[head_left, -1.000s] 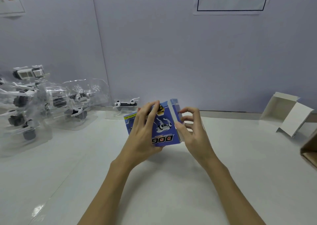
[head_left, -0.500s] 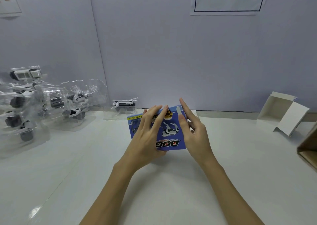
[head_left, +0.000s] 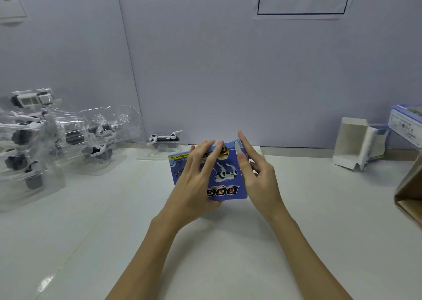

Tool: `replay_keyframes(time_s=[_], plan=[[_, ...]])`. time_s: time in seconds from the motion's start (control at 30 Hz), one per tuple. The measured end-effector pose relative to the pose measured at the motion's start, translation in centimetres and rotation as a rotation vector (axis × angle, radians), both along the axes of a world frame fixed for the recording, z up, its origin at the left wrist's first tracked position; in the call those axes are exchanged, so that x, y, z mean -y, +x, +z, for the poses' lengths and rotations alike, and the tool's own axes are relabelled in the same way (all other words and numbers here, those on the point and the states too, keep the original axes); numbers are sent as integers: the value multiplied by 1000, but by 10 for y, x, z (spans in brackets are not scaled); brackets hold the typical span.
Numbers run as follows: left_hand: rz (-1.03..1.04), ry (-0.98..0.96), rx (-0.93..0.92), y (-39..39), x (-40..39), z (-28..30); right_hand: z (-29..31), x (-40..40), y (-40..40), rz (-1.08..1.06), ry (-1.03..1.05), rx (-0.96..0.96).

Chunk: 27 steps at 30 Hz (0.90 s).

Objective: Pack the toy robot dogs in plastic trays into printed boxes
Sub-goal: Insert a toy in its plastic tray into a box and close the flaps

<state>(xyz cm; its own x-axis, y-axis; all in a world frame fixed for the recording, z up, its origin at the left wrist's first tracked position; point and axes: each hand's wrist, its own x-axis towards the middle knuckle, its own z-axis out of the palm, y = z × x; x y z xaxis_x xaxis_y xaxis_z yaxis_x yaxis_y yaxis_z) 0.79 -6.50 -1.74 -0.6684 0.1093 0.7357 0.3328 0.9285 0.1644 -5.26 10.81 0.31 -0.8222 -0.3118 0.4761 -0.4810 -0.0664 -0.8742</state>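
Nearest to us, our two bare forearms reach out over the white tabletop [head_left: 114, 231] and meet at a blue printed box [head_left: 225, 183] lettered "DOG", which sits near the middle of the tabletop. Our left hand [head_left: 196, 181] lies on the box's face with fingers spread and nearly straight, while our right hand [head_left: 258, 174] presses flat along the box's right edge, forefinger straight, the other fingers loosely bent. Just behind the box a toy robot dog in a clear tray [head_left: 163, 143] stands against the wall. Farther left a heap of clear trays with dogs [head_left: 52, 139] rests; far right lies an open white carton [head_left: 356, 144].
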Motion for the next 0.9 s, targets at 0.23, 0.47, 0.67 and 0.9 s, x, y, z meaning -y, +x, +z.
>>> replay_keyframes(time_s=[0.23,0.47,0.67,0.9], plan=[[7,4,-13,0,-1,1,1,0,0,5,-8,6],[11,-17,-23,0,-3,0,-1,1,0,-2,-16,4],[-10,-6,-33,1,-5,1,-6,3,-1,-7,-24,-11],[0,-24,-43,0,-8,-1,-7,5,0,-20,-36,2]])
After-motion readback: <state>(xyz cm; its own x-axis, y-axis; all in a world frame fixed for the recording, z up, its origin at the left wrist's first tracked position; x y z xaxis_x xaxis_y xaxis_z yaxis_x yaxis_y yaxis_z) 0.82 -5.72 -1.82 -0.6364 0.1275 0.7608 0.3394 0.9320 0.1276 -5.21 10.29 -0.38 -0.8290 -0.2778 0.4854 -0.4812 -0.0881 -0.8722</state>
